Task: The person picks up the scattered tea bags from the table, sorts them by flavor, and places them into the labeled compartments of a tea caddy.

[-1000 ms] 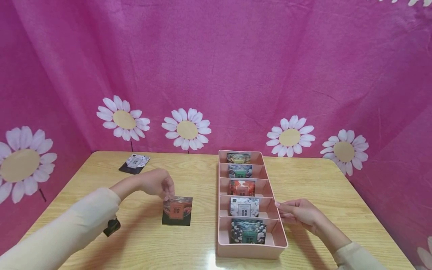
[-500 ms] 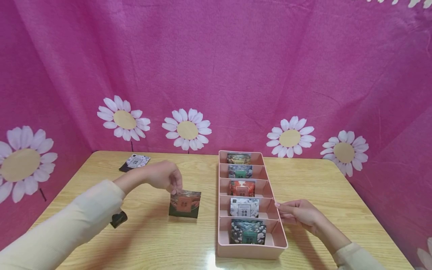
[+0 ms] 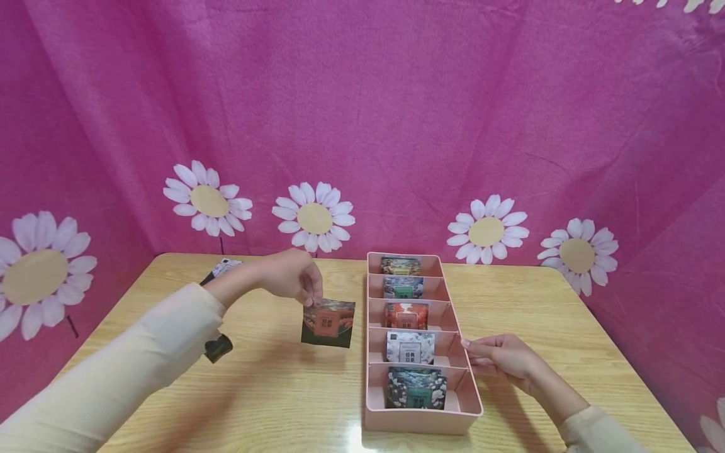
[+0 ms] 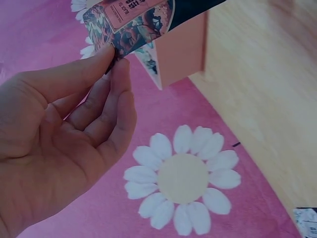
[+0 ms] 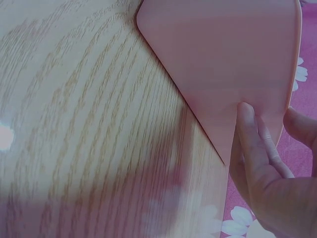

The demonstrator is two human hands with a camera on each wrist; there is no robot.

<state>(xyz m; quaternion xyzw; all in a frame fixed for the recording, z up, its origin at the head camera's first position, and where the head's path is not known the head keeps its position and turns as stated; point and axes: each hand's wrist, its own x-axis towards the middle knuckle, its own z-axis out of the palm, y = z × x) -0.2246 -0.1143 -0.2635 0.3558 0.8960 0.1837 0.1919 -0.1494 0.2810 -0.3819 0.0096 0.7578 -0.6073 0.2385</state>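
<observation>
My left hand (image 3: 291, 277) pinches a top corner of a tea sachet (image 3: 328, 324) between thumb and fingertips. The sachet, with a reddish label on a dark picture, hangs above the table, left of a pink divided box (image 3: 421, 421). In the left wrist view the word BLACK shows on the sachet's label (image 4: 130, 14). My right hand (image 3: 506, 358) touches the box's right side. Its fairly straight fingers (image 5: 247, 124) lie against the outer wall, with the thumb at the rim. Upright sachets stand in the box's compartments, including a red one (image 3: 406, 316) and a white one (image 3: 410, 347).
On the wooden table (image 3: 272, 402), a dark packet (image 3: 218, 346) lies by my left sleeve, which partly hides it. Farther back lies a white-and-black sachet (image 3: 229, 264), also partly covered by the arm. A pink flowered cloth (image 3: 362, 126) hangs behind and beside the table.
My left hand has lifted the sachet off the table and carried it right and away from me, closer to the box. The right hand and the box have stayed in place.
</observation>
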